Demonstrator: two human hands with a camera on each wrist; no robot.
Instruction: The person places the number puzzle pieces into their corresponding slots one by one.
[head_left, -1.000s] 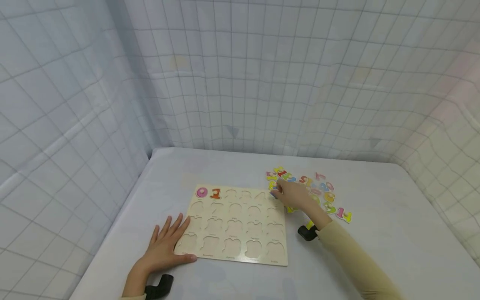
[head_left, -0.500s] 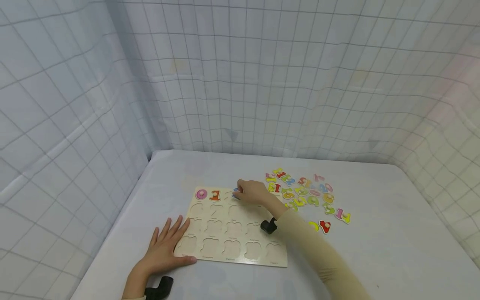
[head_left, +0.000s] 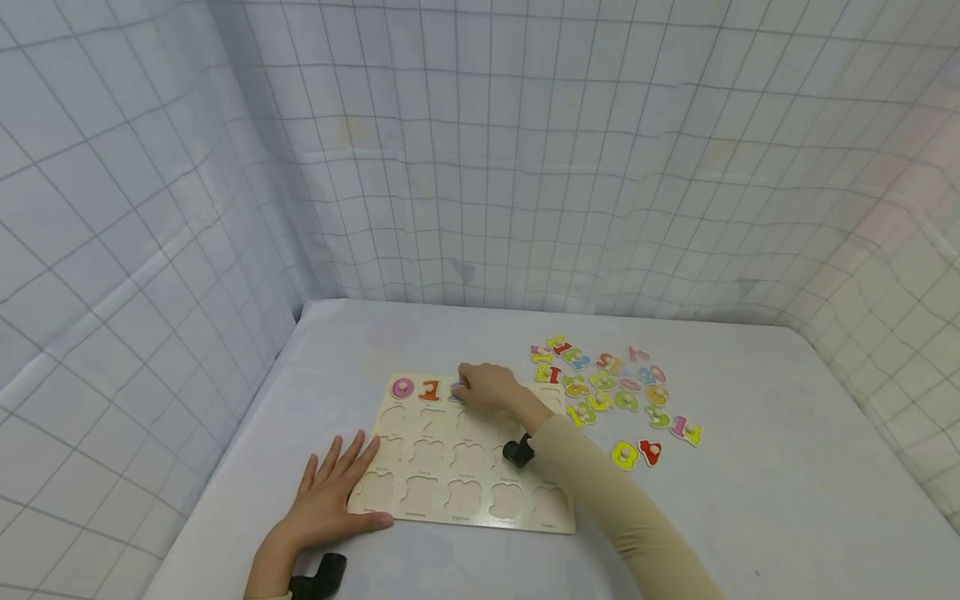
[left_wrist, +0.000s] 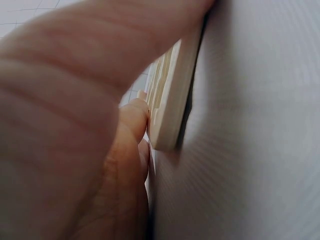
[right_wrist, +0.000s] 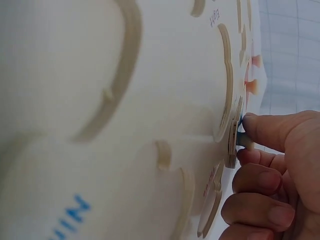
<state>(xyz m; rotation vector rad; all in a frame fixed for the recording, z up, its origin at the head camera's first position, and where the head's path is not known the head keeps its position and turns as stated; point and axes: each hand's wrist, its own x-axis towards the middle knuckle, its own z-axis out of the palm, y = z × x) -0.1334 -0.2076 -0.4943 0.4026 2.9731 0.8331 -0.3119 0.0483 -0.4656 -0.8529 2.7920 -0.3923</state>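
A wooden number puzzle board (head_left: 448, 433) lies on the white table, its upper left holding a pink 0 piece (head_left: 402, 388) and an orange 1 piece (head_left: 430, 390). My left hand (head_left: 330, 492) rests spread at the board's lower left corner, thumb along the near edge. Over the top row, just right of the 1, my right hand (head_left: 491, 389) pinches the small knob of a blue number piece (head_left: 456, 391). In the right wrist view the blue piece (right_wrist: 233, 137) sits tilted at the board's surface; its digit is mostly hidden behind my fingers.
Several loose number pieces (head_left: 602, 382) lie scattered right of the board. Nearer to me are a yellow 8-like piece (head_left: 624, 455) and a red piece (head_left: 650, 452). White grid-patterned cloth (head_left: 525, 167) hangs behind and beside the table.
My right hand has carried the blue piece left from the pile to the board's top row, most recently a little further left. The left hand has stayed in place.
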